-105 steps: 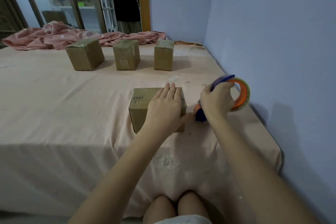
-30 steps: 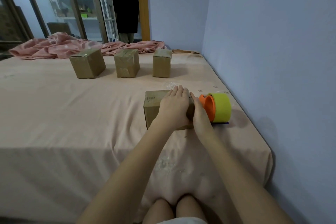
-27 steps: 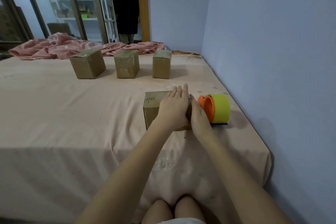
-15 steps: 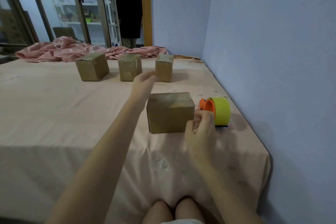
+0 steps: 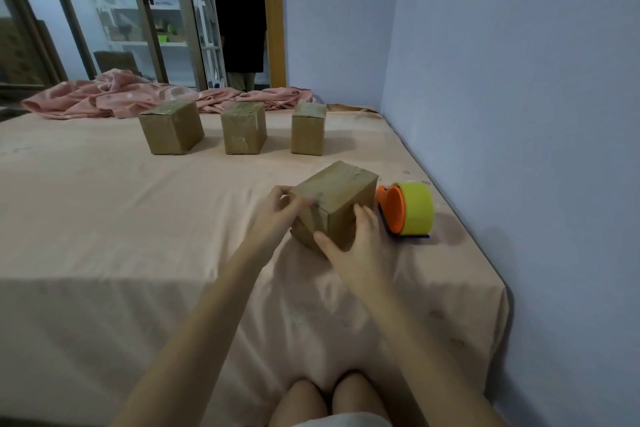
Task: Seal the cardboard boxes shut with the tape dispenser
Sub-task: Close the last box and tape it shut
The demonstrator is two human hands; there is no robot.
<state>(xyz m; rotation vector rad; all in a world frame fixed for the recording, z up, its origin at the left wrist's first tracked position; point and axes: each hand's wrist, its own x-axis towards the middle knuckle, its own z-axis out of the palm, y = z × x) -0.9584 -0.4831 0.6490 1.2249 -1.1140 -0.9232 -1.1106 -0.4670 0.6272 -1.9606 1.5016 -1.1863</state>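
— Two hands on one carton, am I right?

— Yes. The left hand (image 5: pixel 282 210) has its fingers curled over the near left top edge of the cardboard box (image 5: pixel 334 206), and the right hand (image 5: pixel 356 246) is pressed against the near right face, thumb spread across the lower corner. Between them the box sits turned cornerwise, one edge pointing at the person; whether it is lifted off the sheet I cannot tell.

— Any print or label on it?

— There are faint dark marks on the top, too blurred to read. It is plain brown corrugated board, with a glossy strip that looks like tape along the top seam.

— And the tape dispenser?

— The tape dispenser (image 5: pixel 405 210) lies on the bed just beside the box's right side, untouched by either hand: orange plastic hub, yellow-green roll, dark blue frame under it.

— What is farther out?

— A smooth peach bedsheet (image 5: pixel 121 218), then three more brown boxes in a row: left (image 5: pixel 170 126), middle (image 5: pixel 243 127) and right (image 5: pixel 308 128), well apart from the hands. Behind them lies a crumpled pink blanket (image 5: pixel 104 97), and a person in a black shirt (image 5: pixel 240 21) stands in the doorway.
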